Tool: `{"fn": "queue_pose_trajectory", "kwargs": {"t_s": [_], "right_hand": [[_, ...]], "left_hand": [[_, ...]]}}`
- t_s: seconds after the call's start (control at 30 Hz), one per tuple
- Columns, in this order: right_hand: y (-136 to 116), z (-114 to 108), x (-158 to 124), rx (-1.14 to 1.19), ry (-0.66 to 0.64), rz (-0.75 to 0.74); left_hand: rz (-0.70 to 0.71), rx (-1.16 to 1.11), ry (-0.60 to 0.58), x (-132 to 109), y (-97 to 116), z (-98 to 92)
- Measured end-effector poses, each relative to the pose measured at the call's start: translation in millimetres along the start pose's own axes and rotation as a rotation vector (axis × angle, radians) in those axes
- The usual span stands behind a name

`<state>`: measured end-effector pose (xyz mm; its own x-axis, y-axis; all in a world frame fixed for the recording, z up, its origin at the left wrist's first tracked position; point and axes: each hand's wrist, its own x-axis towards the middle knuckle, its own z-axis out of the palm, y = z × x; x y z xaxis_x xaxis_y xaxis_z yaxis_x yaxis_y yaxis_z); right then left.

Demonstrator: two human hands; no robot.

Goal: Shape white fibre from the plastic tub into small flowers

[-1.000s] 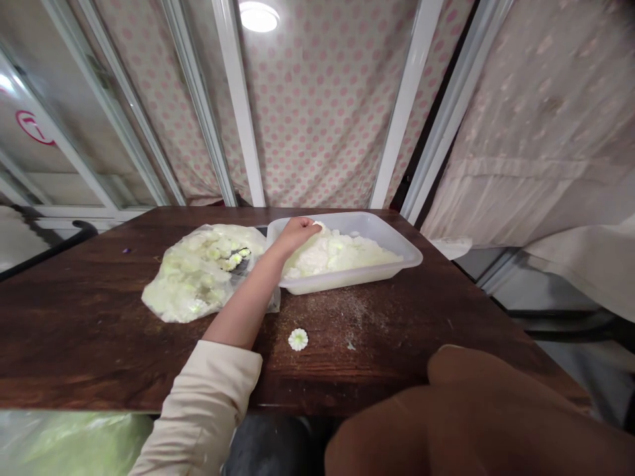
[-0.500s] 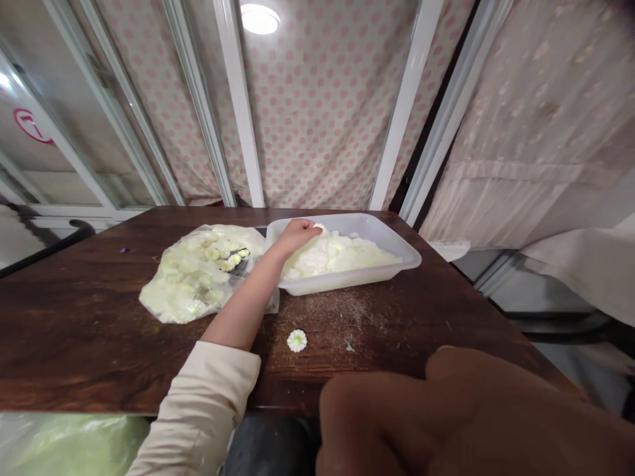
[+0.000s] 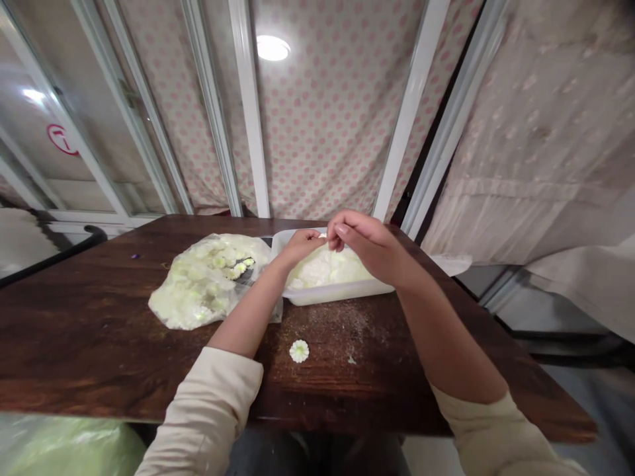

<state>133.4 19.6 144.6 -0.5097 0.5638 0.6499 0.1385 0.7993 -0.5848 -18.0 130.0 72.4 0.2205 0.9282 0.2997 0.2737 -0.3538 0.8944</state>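
Observation:
A white plastic tub [image 3: 337, 292] holds a heap of pale whitish-yellow pieces [image 3: 317, 270]. Over its left part, my left hand [image 3: 303, 244] is pinched on a small white piece, seen only in part at the fingertips. My right hand [image 3: 364, 243] is close beside it above the tub, fingers curled together; whatever they hold, if anything, is hidden. Left of the tub lies a clear plastic bag [image 3: 191, 291] full of white-green flower heads. One white flower head with a green centre [image 3: 299, 351] rests on the table in front of the tub.
The dark wooden table [image 3: 99, 330] carries fine crumbs in front of the tub. A greenish plastic bag [image 3: 74, 446] is below its front left edge. Framed panels with a dotted curtain [image 3: 317, 132] stand behind the table.
My right hand has moved from the lower right foreground up and forward to the tub, next to my left hand. My left hand stays over the tub. The view has shifted slightly.

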Motion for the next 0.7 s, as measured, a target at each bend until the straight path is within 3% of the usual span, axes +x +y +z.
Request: {"fn": "queue_pose_trajectory", "kwargs": {"t_s": [0.1,0.13,0.2,0.27,0.4,0.57,0.7], "right_hand": [[64.7,0.3,11.5,-0.343,0.273,0.077],[85.2,0.6,12.8,-0.396,0.312,0.120],[119.9,1.7,12.9,-0.352,0.295,0.236],[143.0,3.3,11.6,-0.159,0.208,0.330],[157.7,6.7,9.4,0.100,0.090,0.447],[156.2,9.4,10.4,0.106,0.161,0.469],[155.2,12.4,10.1,0.036,0.222,0.380]], "left_hand": [[0.066,0.039,-0.014,3.0,-4.1,0.3],[0.069,0.038,-0.007,3.8,-5.1,0.5],[0.068,0.034,0.006,4.5,-6.0,0.9],[0.059,0.030,0.005,4.4,-6.1,0.9],[0.028,-0.003,-0.045,5.1,-7.8,0.7],[0.020,-0.019,-0.023,6.8,-11.2,1.2],[0.019,0.007,0.020,5.1,-9.7,1.3]]}}
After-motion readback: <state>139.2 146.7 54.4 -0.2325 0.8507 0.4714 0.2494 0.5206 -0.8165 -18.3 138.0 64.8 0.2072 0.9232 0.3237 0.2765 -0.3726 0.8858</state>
